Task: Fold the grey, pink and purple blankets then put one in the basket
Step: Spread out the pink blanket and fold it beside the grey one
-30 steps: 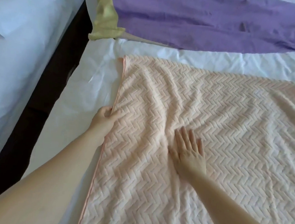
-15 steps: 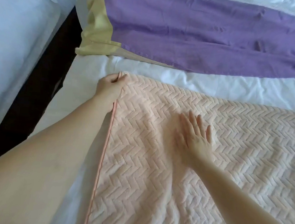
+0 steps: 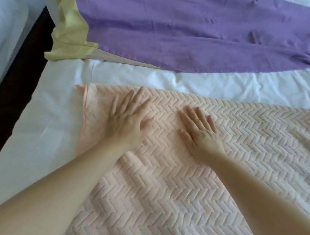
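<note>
The pink blanket [image 3: 191,185], with a raised herringbone weave, lies spread on the white bed sheet [image 3: 37,136] and fills the lower right of the head view. My left hand [image 3: 127,118] presses flat on it near its far left corner, fingers straight and spread. My right hand [image 3: 200,129] lies flat on the blanket beside it, fingers straight too. The purple blanket [image 3: 194,33] stretches across the top of the view, beyond a strip of bare sheet. No grey blanket or basket is in view.
A pale yellow cloth [image 3: 68,34] adjoins the purple blanket's left end. A dark gap [image 3: 9,91] runs along the bed's left edge, with another white surface [image 3: 4,22] beyond it.
My left hand let go of the pink blanket's left edge and corner and now lies flat on the blanket. My right hand slid toward the far edge, still flat.
</note>
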`<move>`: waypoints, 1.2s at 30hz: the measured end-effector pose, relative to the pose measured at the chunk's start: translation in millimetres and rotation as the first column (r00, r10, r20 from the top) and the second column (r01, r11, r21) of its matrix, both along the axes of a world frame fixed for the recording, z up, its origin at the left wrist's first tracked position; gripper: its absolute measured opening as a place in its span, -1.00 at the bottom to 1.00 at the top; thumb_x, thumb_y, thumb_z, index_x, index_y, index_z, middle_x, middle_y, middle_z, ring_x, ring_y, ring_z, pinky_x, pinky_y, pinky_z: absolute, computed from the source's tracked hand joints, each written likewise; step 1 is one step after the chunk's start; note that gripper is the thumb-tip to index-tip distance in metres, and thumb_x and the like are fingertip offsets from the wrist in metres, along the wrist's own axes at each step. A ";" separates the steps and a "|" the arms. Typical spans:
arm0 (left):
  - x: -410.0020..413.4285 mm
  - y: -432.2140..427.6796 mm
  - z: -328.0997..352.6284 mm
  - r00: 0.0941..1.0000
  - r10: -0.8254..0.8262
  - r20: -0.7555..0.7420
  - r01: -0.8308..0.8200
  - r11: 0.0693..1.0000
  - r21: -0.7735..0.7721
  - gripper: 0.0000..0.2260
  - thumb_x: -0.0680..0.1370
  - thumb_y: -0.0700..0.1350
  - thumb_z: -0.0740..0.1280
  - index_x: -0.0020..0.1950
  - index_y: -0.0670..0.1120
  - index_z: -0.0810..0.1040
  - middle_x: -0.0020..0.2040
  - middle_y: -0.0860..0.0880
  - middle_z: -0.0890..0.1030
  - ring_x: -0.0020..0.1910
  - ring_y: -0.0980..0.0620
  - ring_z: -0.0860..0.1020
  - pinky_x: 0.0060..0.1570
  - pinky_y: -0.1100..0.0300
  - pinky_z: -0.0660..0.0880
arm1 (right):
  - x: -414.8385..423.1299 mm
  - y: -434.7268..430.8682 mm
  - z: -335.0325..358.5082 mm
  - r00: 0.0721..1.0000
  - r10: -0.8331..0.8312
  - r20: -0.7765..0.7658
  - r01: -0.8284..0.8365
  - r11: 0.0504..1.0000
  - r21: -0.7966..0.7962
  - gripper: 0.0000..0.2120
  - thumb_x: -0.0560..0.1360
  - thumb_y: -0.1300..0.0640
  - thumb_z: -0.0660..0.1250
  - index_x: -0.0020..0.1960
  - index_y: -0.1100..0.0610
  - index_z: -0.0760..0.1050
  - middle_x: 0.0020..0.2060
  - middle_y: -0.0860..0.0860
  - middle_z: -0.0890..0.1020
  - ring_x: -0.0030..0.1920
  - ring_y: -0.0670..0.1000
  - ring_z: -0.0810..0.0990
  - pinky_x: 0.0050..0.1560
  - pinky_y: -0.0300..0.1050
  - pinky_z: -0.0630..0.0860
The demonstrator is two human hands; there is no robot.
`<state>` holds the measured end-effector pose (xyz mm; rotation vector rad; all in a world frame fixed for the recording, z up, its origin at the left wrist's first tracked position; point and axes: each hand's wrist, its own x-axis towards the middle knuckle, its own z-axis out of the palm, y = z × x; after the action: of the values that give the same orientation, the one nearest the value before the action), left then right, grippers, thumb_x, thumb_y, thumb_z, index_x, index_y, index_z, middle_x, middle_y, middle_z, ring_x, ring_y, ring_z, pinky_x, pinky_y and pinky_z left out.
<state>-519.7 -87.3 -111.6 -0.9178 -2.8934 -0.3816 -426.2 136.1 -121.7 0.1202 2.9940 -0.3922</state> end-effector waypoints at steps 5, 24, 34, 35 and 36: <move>-0.2 42.1 -22.7 0.991 0.058 0.125 -0.009 0.934 -0.357 -0.36 0.45 0.35 -0.37 0.51 0.18 -0.29 0.55 0.11 -0.28 0.53 -0.03 -0.27 0.43 -0.20 -0.30 | 35.4 82.9 -6.5 0.991 -0.119 0.069 0.113 0.990 0.080 -0.45 0.55 -0.34 -0.27 0.52 -0.25 -0.18 0.51 -0.26 -0.15 0.51 -0.16 -0.28 0.49 -0.09 -0.33; -24.2 222.0 -13.0 0.980 -0.196 -0.023 0.196 0.980 0.010 -0.81 0.58 -0.03 0.25 0.02 -0.14 0.52 -0.06 -0.11 0.55 -0.04 -0.19 0.51 -0.12 0.03 0.27 | 55.3 316.9 16.6 0.744 -0.648 -0.164 0.659 0.752 0.020 -0.54 0.54 0.26 0.18 0.41 0.02 0.29 0.47 -0.07 0.21 0.27 0.13 0.45 -0.03 -0.11 0.30; -42.4 233.5 -11.9 0.974 -0.210 -0.086 0.215 0.975 0.062 -0.80 0.56 -0.08 0.32 0.03 -0.22 0.53 -0.04 -0.24 0.50 -0.05 -0.28 0.50 -0.05 -0.11 0.37 | 20.0 330.6 24.8 0.732 -0.621 -0.279 0.664 0.742 0.090 -0.75 0.52 0.33 0.13 0.17 0.21 0.43 0.16 0.20 0.42 0.09 0.26 0.47 0.05 0.11 0.42; -40.0 231.9 -15.4 0.979 -0.187 -0.082 0.191 0.981 0.042 -0.80 0.55 -0.08 0.32 0.05 -0.21 0.54 0.00 -0.23 0.50 -0.01 -0.27 0.50 -0.02 -0.12 0.35 | 21.4 326.5 17.2 0.743 -0.629 -0.230 0.655 0.754 0.053 -0.70 0.54 0.32 0.11 0.24 0.21 0.41 0.23 0.20 0.40 0.17 0.25 0.45 0.14 0.10 0.41; -37.0 230.1 -16.5 0.980 -0.167 -0.106 0.171 0.985 0.033 -0.80 0.54 -0.10 0.34 0.08 -0.20 0.55 0.05 -0.24 0.51 0.02 -0.28 0.49 0.01 -0.13 0.34 | 23.1 321.2 11.2 0.733 -0.652 -0.195 0.662 0.750 -0.018 -0.65 0.56 0.31 0.08 0.32 0.19 0.37 0.31 0.17 0.36 0.26 0.23 0.41 0.23 0.08 0.37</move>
<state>-556.7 142.8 -128.0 -1.1448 -2.7130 -0.3928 -403.1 457.3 -110.5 1.2468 3.0417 -0.3967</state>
